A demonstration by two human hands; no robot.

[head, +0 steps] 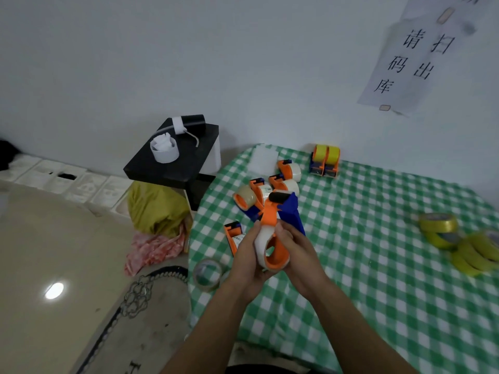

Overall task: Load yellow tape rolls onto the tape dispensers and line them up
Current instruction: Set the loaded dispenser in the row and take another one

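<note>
Green-white checked tablecloth [378, 238] — yellow tape rolls [459, 244]

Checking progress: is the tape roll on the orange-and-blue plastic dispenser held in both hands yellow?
No, the tape roll on the orange-and-blue plastic dispenser that the left hand and right hand grip is whitish-clear.

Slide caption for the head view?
Left hand and right hand hold a clear-roll dispenser over the checked table; two yellow-loaded dispensers behind, yellow rolls right.

Glossy floor tiles [40, 252], checked cloth table cover [378, 252], shiny plastic dispenser [272, 211], paper notice [399, 63].
</note>
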